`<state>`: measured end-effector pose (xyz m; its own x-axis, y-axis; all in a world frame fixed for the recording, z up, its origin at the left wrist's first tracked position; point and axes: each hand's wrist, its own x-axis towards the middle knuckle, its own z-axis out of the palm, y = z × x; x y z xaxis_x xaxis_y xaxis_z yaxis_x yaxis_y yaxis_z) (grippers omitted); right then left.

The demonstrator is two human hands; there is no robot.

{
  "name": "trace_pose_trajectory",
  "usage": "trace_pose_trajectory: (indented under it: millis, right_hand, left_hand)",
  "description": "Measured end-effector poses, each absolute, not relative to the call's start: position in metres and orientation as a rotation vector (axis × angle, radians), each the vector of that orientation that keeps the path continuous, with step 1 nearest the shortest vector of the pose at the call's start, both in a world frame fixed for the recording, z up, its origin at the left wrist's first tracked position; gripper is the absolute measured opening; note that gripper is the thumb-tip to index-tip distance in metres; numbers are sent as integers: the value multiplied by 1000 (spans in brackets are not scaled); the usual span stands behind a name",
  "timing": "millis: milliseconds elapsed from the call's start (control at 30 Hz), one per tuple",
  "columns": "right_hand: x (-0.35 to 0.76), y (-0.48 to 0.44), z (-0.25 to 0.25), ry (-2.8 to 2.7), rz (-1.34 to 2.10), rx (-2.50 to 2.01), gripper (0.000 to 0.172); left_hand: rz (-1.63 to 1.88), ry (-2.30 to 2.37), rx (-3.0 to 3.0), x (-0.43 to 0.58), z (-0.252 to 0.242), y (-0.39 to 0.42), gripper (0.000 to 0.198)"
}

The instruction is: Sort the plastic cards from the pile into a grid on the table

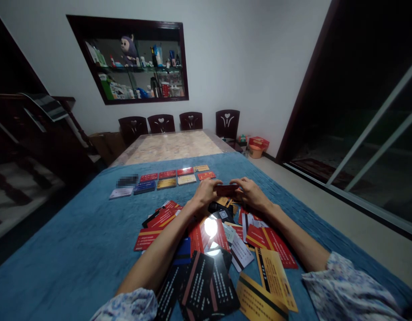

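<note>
Between my two hands is a dark red card (pixel 226 191), held up on edge above the pile; whether it is one card or a small stack I cannot tell. My left hand (pixel 206 194) grips its left end, and my right hand (pixel 253 191) grips its right end. Beneath and in front of my hands spreads a loose heap of cards: red cards (pixel 206 234), black cards (pixel 210 285), gold cards (pixel 262 298) and a white card (pixel 241 254). Beyond the heap, sorted stacks stand in two rows, among them a blue stack (pixel 144 187) and a gold stack (pixel 166 183).
A blue cloth (pixel 75 240) covers the near part of the table, with the marble top (pixel 172 146) showing beyond it. Several dark chairs (pixel 227 124) stand at the far end. An orange bucket (pixel 255 150) is on the floor at the right.
</note>
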<state>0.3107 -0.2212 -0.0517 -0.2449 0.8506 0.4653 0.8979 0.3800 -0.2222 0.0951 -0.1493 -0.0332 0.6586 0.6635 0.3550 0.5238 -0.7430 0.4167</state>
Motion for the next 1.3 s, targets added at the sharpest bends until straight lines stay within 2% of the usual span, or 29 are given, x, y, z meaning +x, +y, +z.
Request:
trace_pose_trajectory:
  millis: [233,600,833,1300]
  right_hand:
    - [306,-222,-52,-2182,-160,-1578,41]
    - [304,-218,-57,-2204,-145,-1663,54]
    - [302,-218,-56,-2222,-141,-1637,53]
    - [310,-215,-60,-2257,-222,-1571,54]
  left_hand:
    - [637,1097,2696,96,-29,-162,30]
    - [441,1171,2761,96,-20,-174,34]
    - [349,1213,2772,98,-21,-176,37]
    - [433,1158,2687,97,-30,-162,42]
